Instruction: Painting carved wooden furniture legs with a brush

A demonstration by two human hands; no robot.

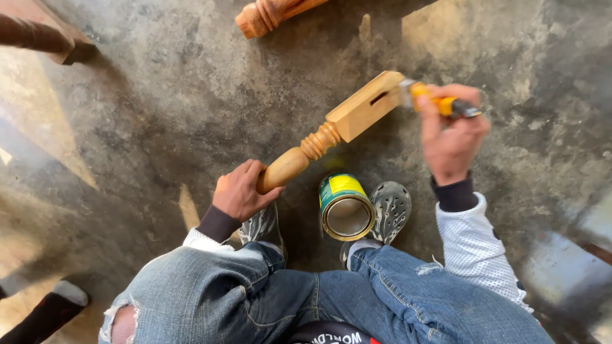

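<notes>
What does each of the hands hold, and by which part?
The left hand grips the turned wooden leg at its rounded end; the right hand holds a brush by its yellow handle.

An open tin stands between the shoes, below the turned leg.

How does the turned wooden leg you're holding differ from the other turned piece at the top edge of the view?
The held leg is pale, light wood; the top piece is darker, reddish-orange. The held leg shows nearly whole, with a square slotted block end, while the top piece is cut off by the frame. The left hand grips the held leg and the right hand has a brush at its block; nothing touches the top piece. Both have turned rings.
</notes>
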